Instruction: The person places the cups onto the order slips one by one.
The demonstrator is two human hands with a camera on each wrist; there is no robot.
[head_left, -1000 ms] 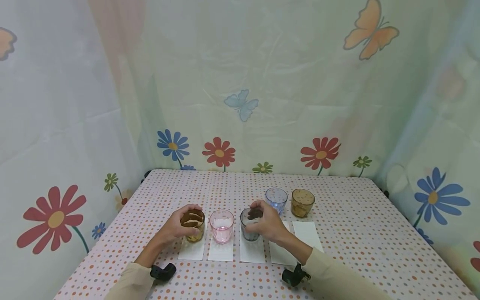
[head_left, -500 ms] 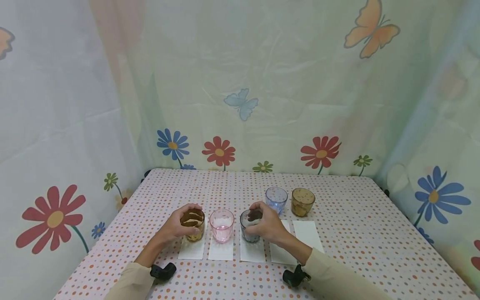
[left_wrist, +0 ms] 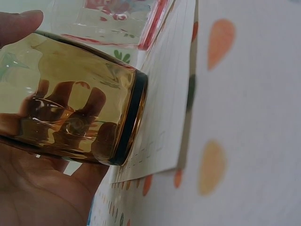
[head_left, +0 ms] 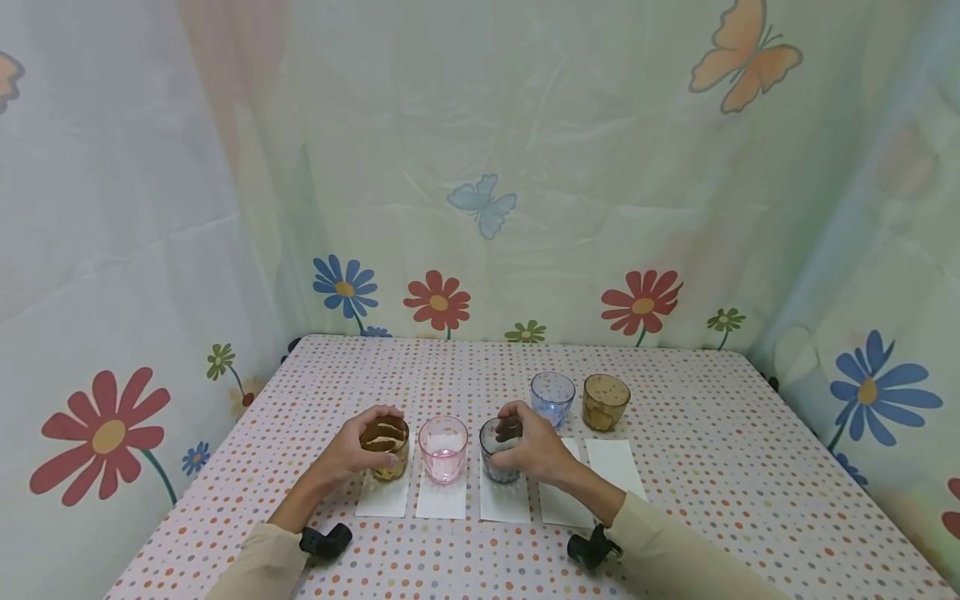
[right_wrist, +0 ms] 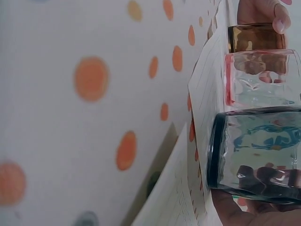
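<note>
My left hand (head_left: 354,450) grips an amber glass (left_wrist: 70,103) round its side, thumb toward me and fingers behind. The glass stands upright at the far end of a white paper slip (head_left: 382,502). My right hand (head_left: 534,446) holds a grey-blue glass (right_wrist: 258,150) in the same way, over the middle slip (head_left: 504,504). Between the two hands a clear pink glass (head_left: 443,454) stands on its own slip (head_left: 441,502), touched by neither. In the right wrist view, fingers show through the grey-blue glass.
Behind my right hand stand a pale blue glass (head_left: 552,398) and a second amber glass (head_left: 606,404). Two more paper slips (head_left: 615,467) lie to the right, one partly under my right forearm. A dotted cloth (head_left: 720,450) covers the table, with a flowered curtain (head_left: 525,125) around it.
Both hands keep their hold on the glasses, and no glass has visibly moved on the table. The whole head view has shifted very slightly.
</note>
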